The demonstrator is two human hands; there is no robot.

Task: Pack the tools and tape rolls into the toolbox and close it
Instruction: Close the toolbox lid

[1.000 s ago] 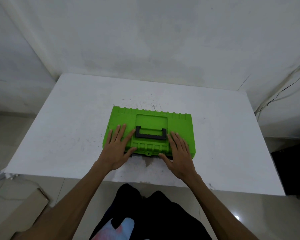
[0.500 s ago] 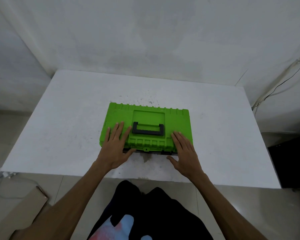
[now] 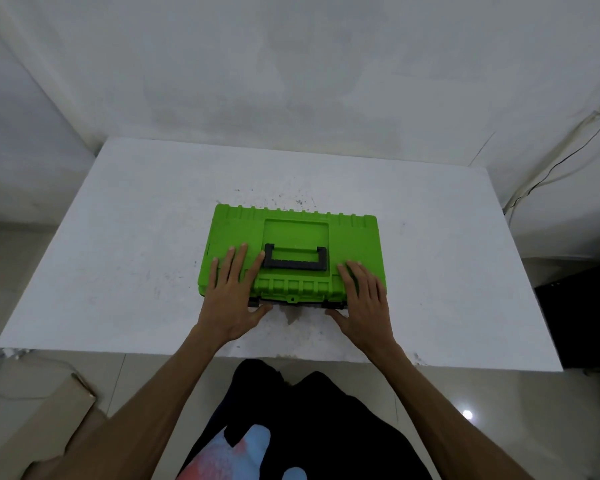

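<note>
The green toolbox (image 3: 293,252) lies shut near the middle of the white table (image 3: 118,258), no tools or tape outside, with the left hand (image 3: 234,299) and right hand (image 3: 362,303) flat, fingers spread, thumbs by the front latches, which probably remain to snap.

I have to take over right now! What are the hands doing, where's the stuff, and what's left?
Left hand: flat on the lid, fingers straight, thumb at the front edge.
Right hand: the same on the other side.
Green toolbox: on the white table, lid down, black handle folded flat.
Done: no tools or tape rolls lie outside the box.
Left: the front latches can't be judged; check they are fastened.
</note>
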